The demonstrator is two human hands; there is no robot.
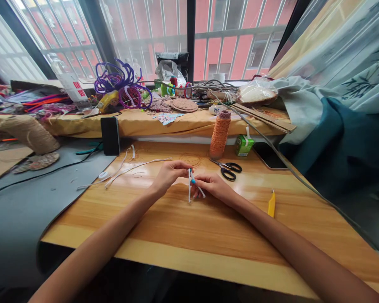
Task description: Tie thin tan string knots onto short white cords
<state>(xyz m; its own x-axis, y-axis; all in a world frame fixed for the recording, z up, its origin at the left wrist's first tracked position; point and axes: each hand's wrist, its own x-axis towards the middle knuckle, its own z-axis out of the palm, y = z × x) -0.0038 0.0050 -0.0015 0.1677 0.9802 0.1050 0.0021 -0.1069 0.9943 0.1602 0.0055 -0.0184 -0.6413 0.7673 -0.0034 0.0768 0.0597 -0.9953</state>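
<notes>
My left hand (171,173) is closed in a pinch on the upper part of a white cord (189,189), above the middle of the wooden table (158,235). Just to the right, my right hand (211,185) pinches the same white cord lower down. Two short ends hang from between the fingers, one straight down and one slanting right. Whether it is one folded piece or two, I cannot tell. More lengths of white cord (135,167) lie on the table left of my left hand.
Black-handled scissors (229,170), an orange thread cone (220,134), a green box (244,145) and a dark phone (268,155) are beyond my right hand. Yellow tweezers (272,204) lie near my right forearm. Another phone (110,135) leans against the cluttered ledge (139,124).
</notes>
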